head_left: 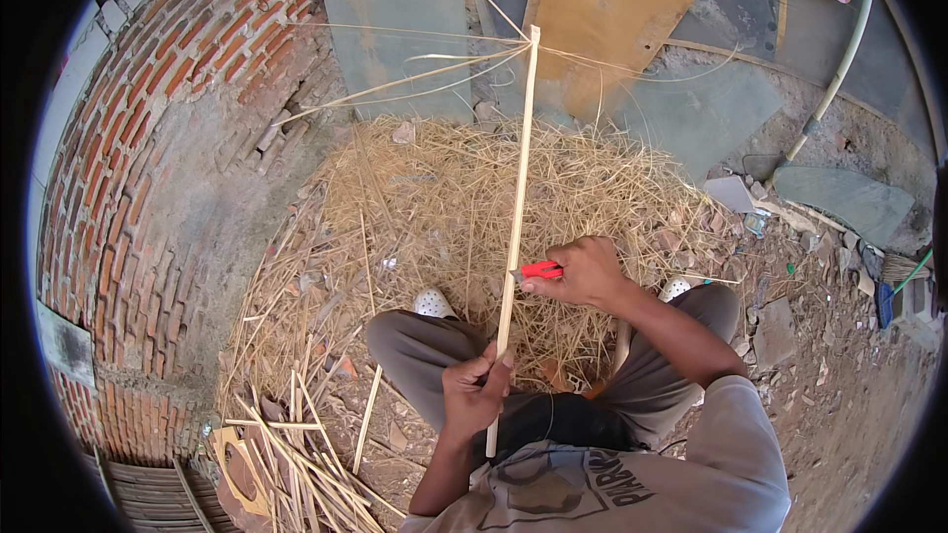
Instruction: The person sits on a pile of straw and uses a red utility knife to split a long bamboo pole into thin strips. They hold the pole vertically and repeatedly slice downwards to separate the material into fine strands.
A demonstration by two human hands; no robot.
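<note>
Watching remotely, I've got the left hand [476,390] gripping the pale stick [521,168], right hand [585,271] clutching a red knife [542,270], shaving maybe partway, strands [444,57] left hanging up top.

1. A brick wall [128,257] stands along the left.
2. Shavings [425,183] spread before the seated person [617,484], boards [612,0] beyond them.
3. Loose strips [296,450] lie heaped at the person's left.
4. The knife [541,270] sits against the long strip's [522,168] right side.

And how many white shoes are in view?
2. One white shoe shows left of the pale stick; the other white shoe is right of the right hand. Both are partly hidden.
</note>
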